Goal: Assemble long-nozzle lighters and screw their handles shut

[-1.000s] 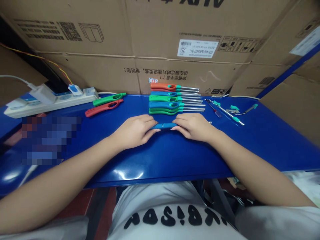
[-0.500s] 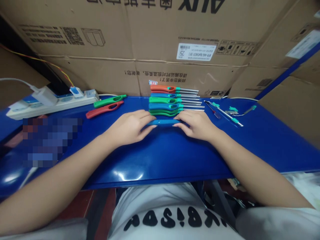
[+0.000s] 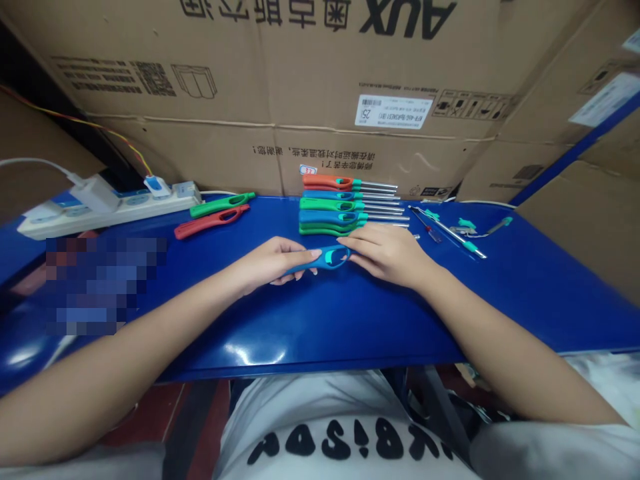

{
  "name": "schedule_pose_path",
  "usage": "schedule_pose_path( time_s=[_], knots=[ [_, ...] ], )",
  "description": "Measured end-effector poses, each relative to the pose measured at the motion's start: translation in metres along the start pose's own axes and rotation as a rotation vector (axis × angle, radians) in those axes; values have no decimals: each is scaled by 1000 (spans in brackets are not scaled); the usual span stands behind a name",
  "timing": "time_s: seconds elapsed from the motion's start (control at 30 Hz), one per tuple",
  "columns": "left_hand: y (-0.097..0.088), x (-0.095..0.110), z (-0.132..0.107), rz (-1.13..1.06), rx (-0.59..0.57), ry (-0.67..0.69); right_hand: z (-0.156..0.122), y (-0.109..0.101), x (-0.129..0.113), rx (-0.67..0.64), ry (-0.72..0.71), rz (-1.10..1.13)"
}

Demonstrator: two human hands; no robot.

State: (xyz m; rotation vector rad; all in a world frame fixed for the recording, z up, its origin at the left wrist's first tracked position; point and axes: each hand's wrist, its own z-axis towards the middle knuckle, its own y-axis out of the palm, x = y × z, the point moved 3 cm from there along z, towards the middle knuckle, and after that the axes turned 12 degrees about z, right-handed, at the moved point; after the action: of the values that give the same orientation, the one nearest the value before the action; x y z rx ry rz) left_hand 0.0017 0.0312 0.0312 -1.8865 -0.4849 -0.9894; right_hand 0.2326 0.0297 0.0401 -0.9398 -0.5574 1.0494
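A blue lighter handle (image 3: 327, 257) with a turquoise trigger in its oval opening is held between both hands, just above the table. My left hand (image 3: 280, 259) is closed around its left part, thumb on top and fingers beneath. My right hand (image 3: 387, 250) pinches the right end, and its fingers hide that tip. Just behind the hands lies a stack of long-necked lighters with metal tubes: an orange one (image 3: 327, 181), blue ones (image 3: 325, 217) and green ones (image 3: 320, 203).
A green handle (image 3: 220, 205) and a red handle (image 3: 213, 222) lie at the left, near a white power strip (image 3: 115, 208). Metal tubes with turquoise parts (image 3: 453, 235) and a small screwdriver (image 3: 431, 231) lie at the right. A cardboard wall (image 3: 300, 87) stands behind the blue table (image 3: 310, 327).
The blue handle has turned from edge-on so its oval opening and turquoise trigger show. It has come slightly nearer to me. My left hand has shifted its grip, thumb now on top.
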Motion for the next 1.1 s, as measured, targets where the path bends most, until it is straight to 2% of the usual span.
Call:
schedule_pose_path(
  time_s=[0.07,0.2,0.3,0.47,0.63,0.87,0.97,1.1],
  knots=[
    [0,1,-1,68,95,57,0,1,-1,12,-7,-61],
    [0,8,-10,558,389,439,1,2,-4,18,29,-92],
    [4,7,-15,897,438,582,2,4,-6,-8,58,-65],
    [-1,6,-14,1066,448,623,4,3,-6,-55,138,-2],
    [-12,5,-13,1113,509,591,-1,-3,14,-137,249,12],
    [-22,4,-13,1162,558,534,-15,-23,46,-50,330,-5],
    [-22,3,-12,1147,546,535,-15,-25,47,-61,334,-33],
    [-19,3,-11,1123,513,544,-10,-19,38,-98,288,-16]
  ],
)
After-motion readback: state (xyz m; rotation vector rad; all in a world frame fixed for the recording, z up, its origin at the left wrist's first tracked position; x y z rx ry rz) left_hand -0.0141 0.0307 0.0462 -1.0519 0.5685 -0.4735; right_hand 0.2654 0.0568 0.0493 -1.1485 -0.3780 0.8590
